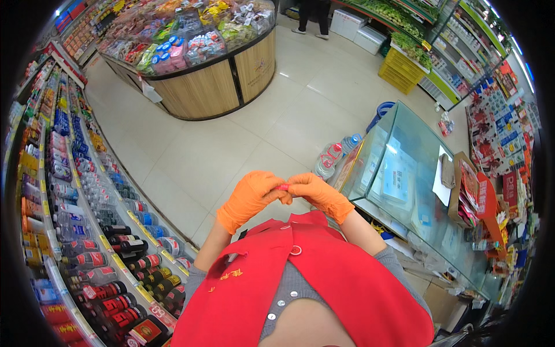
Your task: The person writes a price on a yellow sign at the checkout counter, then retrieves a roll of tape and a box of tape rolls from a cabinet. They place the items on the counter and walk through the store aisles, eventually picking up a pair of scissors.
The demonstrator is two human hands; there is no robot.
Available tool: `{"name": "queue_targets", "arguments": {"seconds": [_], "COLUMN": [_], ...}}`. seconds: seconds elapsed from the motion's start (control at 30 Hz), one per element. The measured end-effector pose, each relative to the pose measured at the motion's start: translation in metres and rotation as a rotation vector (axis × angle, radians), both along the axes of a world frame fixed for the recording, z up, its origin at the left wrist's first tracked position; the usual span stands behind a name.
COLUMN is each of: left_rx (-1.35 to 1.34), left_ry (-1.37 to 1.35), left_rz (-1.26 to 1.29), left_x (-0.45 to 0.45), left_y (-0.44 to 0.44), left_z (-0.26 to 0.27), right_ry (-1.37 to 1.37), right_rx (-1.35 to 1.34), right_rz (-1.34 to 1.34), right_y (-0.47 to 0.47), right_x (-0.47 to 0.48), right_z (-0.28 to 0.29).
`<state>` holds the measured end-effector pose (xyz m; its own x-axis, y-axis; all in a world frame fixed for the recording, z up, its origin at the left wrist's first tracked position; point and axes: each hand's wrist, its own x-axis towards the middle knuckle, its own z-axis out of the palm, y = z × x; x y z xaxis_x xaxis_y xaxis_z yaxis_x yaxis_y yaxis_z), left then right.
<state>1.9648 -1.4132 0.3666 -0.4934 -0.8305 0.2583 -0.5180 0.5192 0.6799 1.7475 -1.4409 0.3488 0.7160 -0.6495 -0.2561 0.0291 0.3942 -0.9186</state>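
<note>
Both of my hands wear orange rubber gloves and meet in front of my red vest. Between the fingertips sits a small red object, mostly covered by the fingers; its kind cannot be told. My left hand is curled around its left end, with thumb and fingers close together. My right hand pinches at its right end. The tiled floor lies beyond the hands, and a glass display counter stands to their right.
Shelves of bottles curve along the left. A wood-panelled island holds packaged snacks. Large water bottles stand by the glass counter. Farther back are yellow crates, white foam boxes and a person's legs.
</note>
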Motion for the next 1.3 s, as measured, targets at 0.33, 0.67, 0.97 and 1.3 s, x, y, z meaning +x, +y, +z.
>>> {"name": "queue_targets", "arguments": {"seconds": [0.33,0.67,0.97,1.3], "left_rx": [0.653,0.136,-0.064,-0.135], "left_ry": [0.587,0.194,0.111,-0.138], "left_rz": [-0.01,-0.236,-0.324,-0.396], "left_x": [0.026,0.018,-0.005,-0.014], "left_y": [0.011,-0.002,-0.013,-0.021], "left_z": [-0.007,-0.011,-0.011,-0.02], "right_ry": [-0.488,-0.252,-0.084,0.277], "right_rx": [0.014,0.026,0.05,-0.032], "right_rz": [-0.22,-0.258,-0.34,-0.289], "right_y": [0.01,0.04,0.051,0.045], "right_x": [0.004,-0.016,-0.025,-0.004], "right_z": [-0.023,-0.018,-0.01,0.0]}}
